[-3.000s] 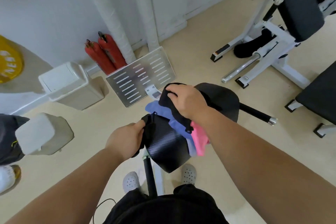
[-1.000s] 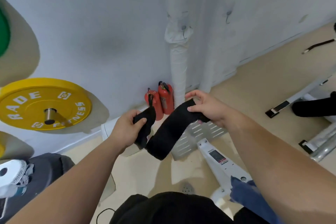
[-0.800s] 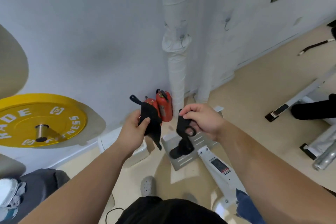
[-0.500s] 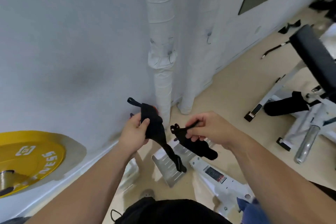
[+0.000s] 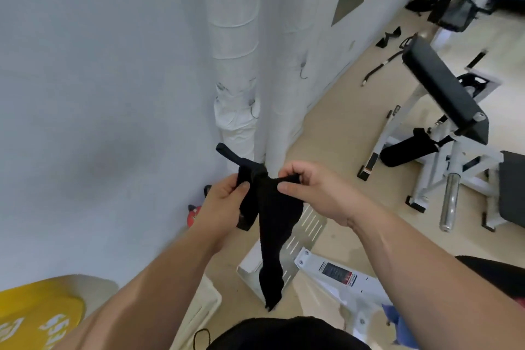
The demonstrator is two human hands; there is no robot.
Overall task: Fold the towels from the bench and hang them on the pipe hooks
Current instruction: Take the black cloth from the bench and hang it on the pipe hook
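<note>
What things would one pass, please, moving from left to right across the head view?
yellow weight plate -> left hand -> black towel, held up by both hands -> right hand -> black bench pad

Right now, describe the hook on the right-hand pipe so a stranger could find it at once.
Find the two white vertical pipes against the wall, above the black towel. Skip the tape-wrapped pipe with the bulging joint and take the right-hand pipe beside it. The hook is the small dark metal curve on its right side, sitting higher than that joint.
</note>
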